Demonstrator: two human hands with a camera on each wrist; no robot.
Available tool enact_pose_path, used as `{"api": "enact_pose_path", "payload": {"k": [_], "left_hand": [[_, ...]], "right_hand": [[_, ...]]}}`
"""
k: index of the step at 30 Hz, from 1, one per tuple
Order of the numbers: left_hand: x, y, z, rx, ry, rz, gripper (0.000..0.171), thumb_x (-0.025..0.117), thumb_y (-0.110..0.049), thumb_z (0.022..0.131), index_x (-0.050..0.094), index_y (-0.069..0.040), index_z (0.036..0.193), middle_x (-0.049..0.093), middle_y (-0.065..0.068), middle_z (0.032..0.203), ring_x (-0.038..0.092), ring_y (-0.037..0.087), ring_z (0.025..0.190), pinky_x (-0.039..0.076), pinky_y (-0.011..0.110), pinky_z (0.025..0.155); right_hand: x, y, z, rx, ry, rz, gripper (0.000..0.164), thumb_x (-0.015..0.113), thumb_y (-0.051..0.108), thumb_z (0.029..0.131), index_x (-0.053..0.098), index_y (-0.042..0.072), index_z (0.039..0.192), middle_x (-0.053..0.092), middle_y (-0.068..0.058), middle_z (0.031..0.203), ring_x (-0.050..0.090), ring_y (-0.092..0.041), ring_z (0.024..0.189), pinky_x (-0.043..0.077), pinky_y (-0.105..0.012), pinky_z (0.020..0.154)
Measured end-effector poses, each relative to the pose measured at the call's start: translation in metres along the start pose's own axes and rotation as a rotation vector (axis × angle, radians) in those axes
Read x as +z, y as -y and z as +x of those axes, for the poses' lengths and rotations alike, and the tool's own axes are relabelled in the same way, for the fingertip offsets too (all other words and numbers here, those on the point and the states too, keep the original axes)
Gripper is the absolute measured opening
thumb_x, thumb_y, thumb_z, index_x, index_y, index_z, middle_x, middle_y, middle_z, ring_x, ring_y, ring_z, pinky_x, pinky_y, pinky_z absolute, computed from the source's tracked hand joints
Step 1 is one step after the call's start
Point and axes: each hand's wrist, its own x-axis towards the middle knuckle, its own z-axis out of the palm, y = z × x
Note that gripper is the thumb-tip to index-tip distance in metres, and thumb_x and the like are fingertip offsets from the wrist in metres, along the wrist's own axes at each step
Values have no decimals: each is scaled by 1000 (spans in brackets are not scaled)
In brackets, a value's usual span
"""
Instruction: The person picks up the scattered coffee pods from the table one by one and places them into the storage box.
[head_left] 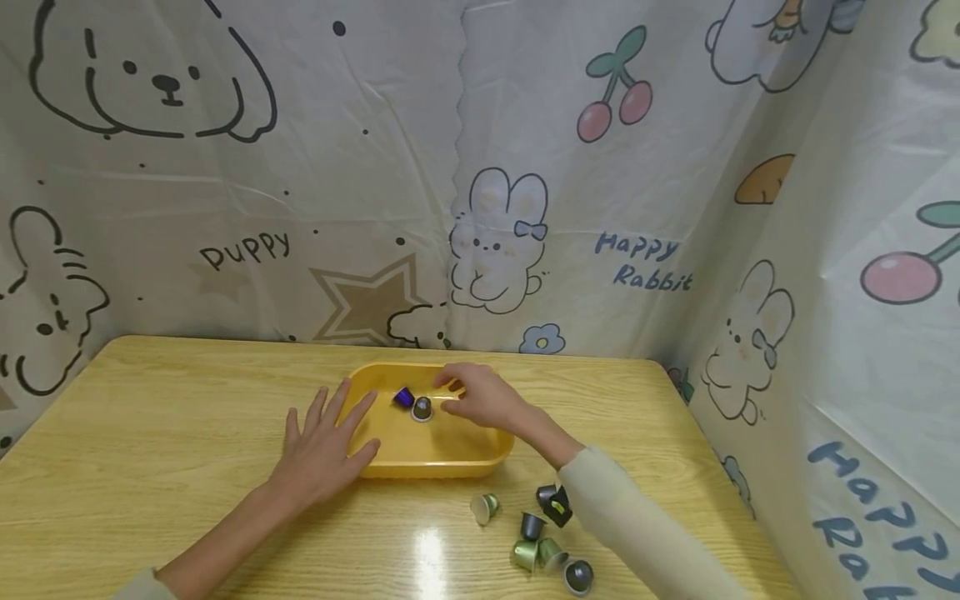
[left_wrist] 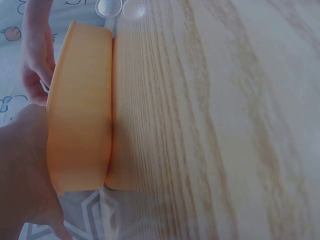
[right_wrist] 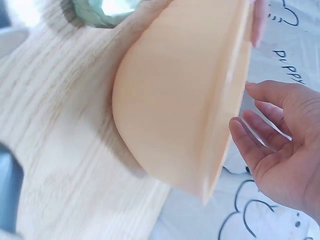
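A yellow plastic tray (head_left: 435, 467) sits on the wooden table, holding a purple coffee capsule (head_left: 403, 397) on its side and a dark grey coffee capsule (head_left: 422, 408) beside it. My left hand (head_left: 318, 458), fingers spread, rests at the tray's left edge; the left wrist view shows it against the rim. Over the right part of the tray is my right hand (head_left: 486, 398), its fingers loosely bent and the thumb apart from them. Nothing shows between those fingers in the right wrist view (right_wrist: 285, 145).
Several loose capsules lie on the table in front of the tray, near the right forearm: a pale green one (head_left: 485, 507), a black one (head_left: 532, 526), a green one (head_left: 524, 555) and a dark grey one (head_left: 578, 576) among them. A printed cloth (head_left: 360, 183) hangs behind the table.
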Motion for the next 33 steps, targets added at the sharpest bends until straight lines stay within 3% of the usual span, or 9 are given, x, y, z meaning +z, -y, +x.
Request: {"api": "enact_pose_path", "payload": {"k": [11, 21, 27, 33], "left_hand": [[-2, -2, -1, 13, -14, 5, 63, 58, -40, 99, 41, -14, 154, 22, 26, 159, 16, 55, 142, 10, 82, 99], [0, 0, 0, 4, -5, -6, 64, 58, -41, 99, 40, -14, 154, 20, 25, 160, 13, 54, 143, 8, 82, 99], [0, 0, 0, 6, -3, -12, 64, 58, -40, 99, 40, -14, 154, 19, 25, 161, 13, 54, 143, 7, 82, 100], [1, 1, 0, 5, -5, -15, 64, 58, -40, 98, 40, -14, 154, 19, 25, 161, 13, 54, 143, 7, 82, 100]], "right_hand": [[-25, -4, -37, 49, -56, 48, 30, 73, 8, 90, 67, 5, 120, 66, -11, 122, 63, -29, 111, 52, -39, 93], [-39, -15, -77, 73, -195, 150, 28, 73, 7, 90, 67, 6, 118, 66, -11, 119, 64, -27, 109, 55, -34, 86], [-41, -21, -102, 120, -284, 188, 26, 74, 6, 90, 68, 8, 115, 67, -5, 112, 64, -25, 106, 56, -34, 85], [-40, -30, -127, 149, -269, 216, 27, 73, 6, 90, 67, 7, 116, 67, -5, 114, 64, -26, 106, 55, -31, 85]]}}
